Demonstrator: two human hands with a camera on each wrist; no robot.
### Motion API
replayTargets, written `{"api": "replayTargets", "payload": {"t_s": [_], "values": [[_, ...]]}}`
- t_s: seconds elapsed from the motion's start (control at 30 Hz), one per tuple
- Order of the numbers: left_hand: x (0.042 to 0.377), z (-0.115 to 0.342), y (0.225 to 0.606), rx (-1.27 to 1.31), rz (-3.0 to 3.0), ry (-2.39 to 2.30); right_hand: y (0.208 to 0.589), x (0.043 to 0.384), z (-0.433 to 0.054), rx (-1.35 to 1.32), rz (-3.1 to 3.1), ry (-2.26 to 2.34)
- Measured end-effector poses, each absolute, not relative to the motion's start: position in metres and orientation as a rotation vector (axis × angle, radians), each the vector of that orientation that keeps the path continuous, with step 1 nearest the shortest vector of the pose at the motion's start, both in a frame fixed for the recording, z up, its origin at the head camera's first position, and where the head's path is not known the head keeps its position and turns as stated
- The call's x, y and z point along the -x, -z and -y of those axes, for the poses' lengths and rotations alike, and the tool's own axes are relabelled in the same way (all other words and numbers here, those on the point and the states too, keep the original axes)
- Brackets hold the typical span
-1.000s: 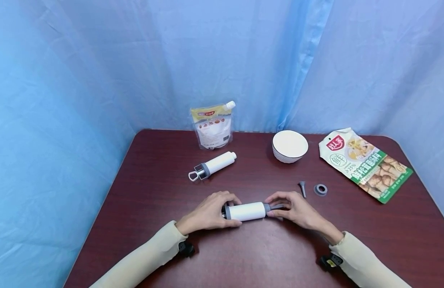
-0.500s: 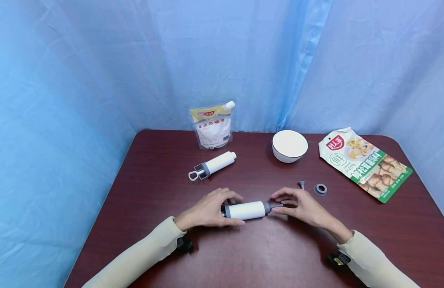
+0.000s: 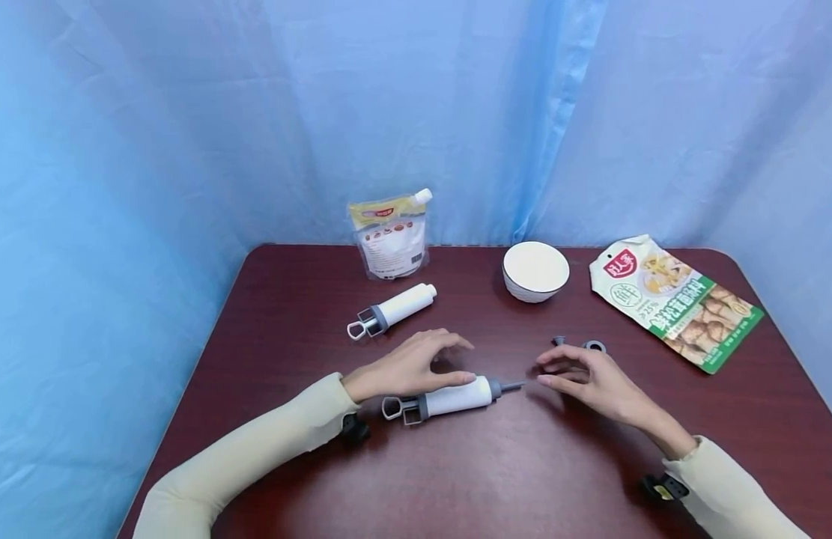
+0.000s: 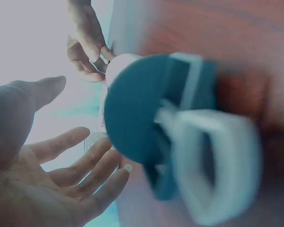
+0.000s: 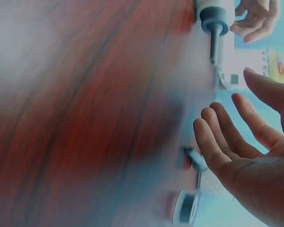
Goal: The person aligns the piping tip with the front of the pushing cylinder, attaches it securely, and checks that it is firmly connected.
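In the head view a white syringe-like filler [image 3: 458,398] lies on the table, with a ring handle [image 3: 392,408] at its left end and a thin grey nozzle [image 3: 512,386] at its right. My left hand [image 3: 410,366] hovers over and behind the barrel, thumb and fingers spread apart; the thumb overlaps the barrel in that view, and contact is unclear. Just right of the nozzle tip, my right hand [image 3: 604,384] is held with loosely bent fingers and nothing in them. The left wrist view shows the filler's grey collar [image 4: 137,109] beside the spread left fingers.
A second white filler [image 3: 405,303] lies farther back. Behind it stands a spouted pouch [image 3: 392,243]; a white bowl [image 3: 535,275] and a green-and-white packet [image 3: 678,303] are to the right. A grey nozzle [image 5: 196,160] and a grey ring [image 3: 594,346] lie near my right hand.
My right hand has let go of the nozzle and drawn back to the right. The left hand has loosened and lifted off the filler's collar end, uncovering its ring handle.
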State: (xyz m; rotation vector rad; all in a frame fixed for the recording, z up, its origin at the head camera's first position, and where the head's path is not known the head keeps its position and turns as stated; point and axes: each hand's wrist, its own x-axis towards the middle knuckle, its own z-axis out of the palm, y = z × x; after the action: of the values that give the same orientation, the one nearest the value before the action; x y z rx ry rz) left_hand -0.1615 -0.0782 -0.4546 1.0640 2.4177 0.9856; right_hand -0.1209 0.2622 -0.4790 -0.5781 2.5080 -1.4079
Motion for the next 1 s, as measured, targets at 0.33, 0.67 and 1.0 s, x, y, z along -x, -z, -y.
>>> {"api": "replayTargets", "payload": {"t_s": [0.33, 0.67, 1.0], "values": [[0.198, 0.029, 0.443, -1.135, -2.263, -1.01, 0.479, 0.119, -0.295, 0.505, -2.655, 1.342], [0.221, -0.025, 0.446, -1.168, -2.216, -0.988, 0.484, 0.122, -0.325, 0.316, -2.841, 1.244], [0.235, -0.068, 0.456, -1.126, -2.246, -0.862, 0.496, 0.137, -0.347, 0.241, -2.916, 1.206]]}}
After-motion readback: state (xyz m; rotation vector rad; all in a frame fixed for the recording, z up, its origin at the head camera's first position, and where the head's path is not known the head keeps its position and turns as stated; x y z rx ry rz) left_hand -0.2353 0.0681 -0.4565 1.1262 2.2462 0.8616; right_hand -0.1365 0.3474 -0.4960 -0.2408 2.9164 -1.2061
